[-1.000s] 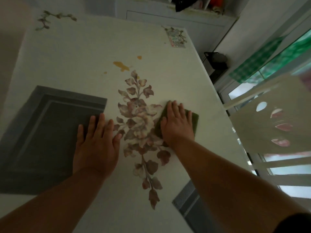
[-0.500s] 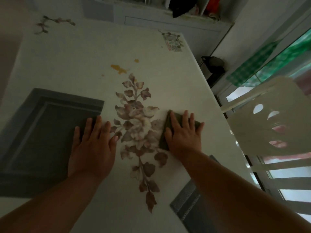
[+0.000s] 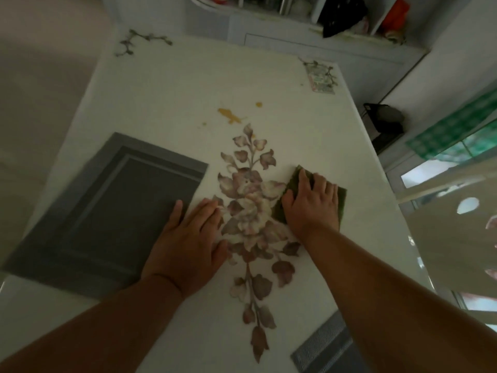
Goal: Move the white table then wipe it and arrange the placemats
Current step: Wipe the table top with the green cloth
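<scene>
Head view: white table [image 3: 166, 92] lengthwise, away from viewer.

Left hand [image 3: 188, 246] lies flat, palm down; right hand [image 3: 312, 205] presses flat, fingers [image 3: 305, 179] extended together.

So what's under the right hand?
A green cloth lies flat under the right hand, on the white table. Its middle is covered by the palm.

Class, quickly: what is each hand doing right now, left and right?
Left hand: open, flat, on the white floral table and the edge of the grey rectangular placemat, holding nothing.
Right hand: open, pressing the dark green wiping cloth.
</scene>
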